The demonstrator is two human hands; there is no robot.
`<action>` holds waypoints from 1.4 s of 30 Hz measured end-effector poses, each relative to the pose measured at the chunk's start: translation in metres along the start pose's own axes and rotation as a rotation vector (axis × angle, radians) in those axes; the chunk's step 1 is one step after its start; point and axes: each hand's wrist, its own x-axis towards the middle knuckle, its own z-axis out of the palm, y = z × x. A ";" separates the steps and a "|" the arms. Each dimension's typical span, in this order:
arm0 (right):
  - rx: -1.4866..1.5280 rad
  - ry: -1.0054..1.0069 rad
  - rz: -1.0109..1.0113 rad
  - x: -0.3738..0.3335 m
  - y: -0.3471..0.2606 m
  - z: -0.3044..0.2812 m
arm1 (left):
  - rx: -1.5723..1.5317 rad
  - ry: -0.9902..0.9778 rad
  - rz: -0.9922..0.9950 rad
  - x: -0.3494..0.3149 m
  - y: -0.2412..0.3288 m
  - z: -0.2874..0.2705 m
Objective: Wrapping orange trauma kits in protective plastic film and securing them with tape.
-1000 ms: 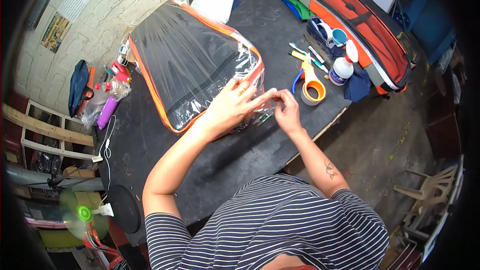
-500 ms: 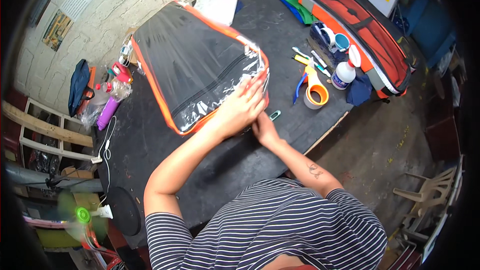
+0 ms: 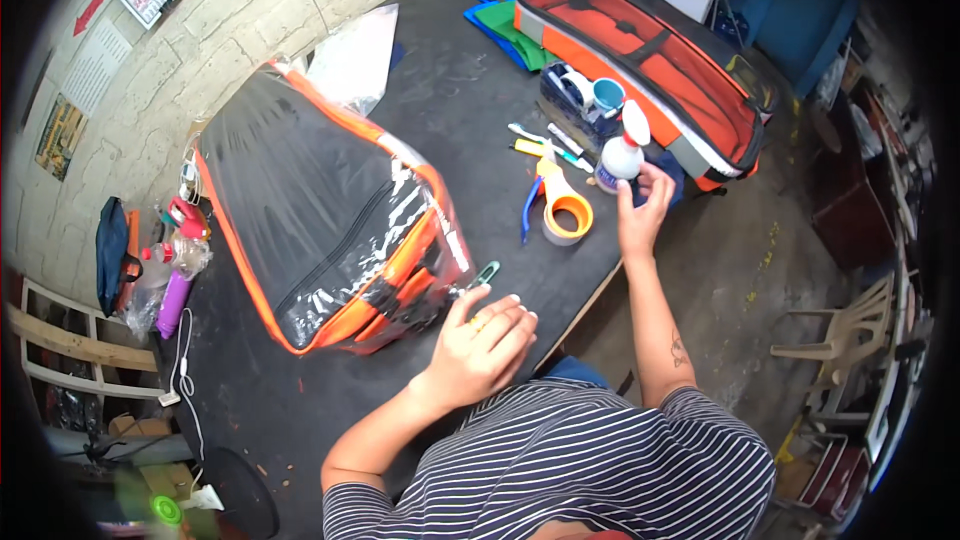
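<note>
A black bag with orange piping [image 3: 300, 210], covered in clear plastic, stands tilted on the table at left, its near right side now showing orange and black parts. My left hand [image 3: 485, 345] hovers off its near right corner, fingers loosely bent and apart, with nothing visible in them. My right hand [image 3: 645, 210] is at the table's right edge, thumb and fingers apart, beside a white spray bottle [image 3: 620, 160]; whether it touches the bottle cannot be told. Left of that hand lies an orange tape dispenser [image 3: 568, 218] with a tape roll.
An open red and black bag [image 3: 640, 40] lies at the far right. Markers [image 3: 550, 150], a dark box with a blue roll [image 3: 590, 100] and a green clip-like piece [image 3: 487, 273] sit between the bags. A purple bottle [image 3: 173, 302] and white cable [image 3: 183, 370] are at left.
Both hands have left the plastic-covered bag's corner. My right hand has moved right to the spray bottle, my left a little nearer me. The bag has turned to show its side; the view has shifted.
</note>
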 end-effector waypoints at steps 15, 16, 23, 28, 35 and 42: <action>0.467 -0.696 -0.291 0.142 -0.038 0.114 | -0.358 0.011 -0.334 0.080 -0.016 0.103; 0.463 -0.707 -0.277 0.143 -0.042 0.149 | -0.344 0.028 -0.369 0.083 -0.018 0.104; 0.250 -0.578 -0.284 0.119 -0.009 0.321 | -0.297 0.058 -0.508 0.094 -0.041 0.117; -0.225 -0.933 -0.302 0.148 -0.049 0.278 | -0.286 0.143 -0.701 0.087 -0.058 0.124; -0.514 -1.023 -0.205 0.215 0.050 0.121 | -0.555 0.222 -0.793 0.111 -0.081 0.153; -0.725 -0.930 -0.306 0.194 0.077 0.121 | -0.668 0.149 -0.683 0.138 -0.084 0.183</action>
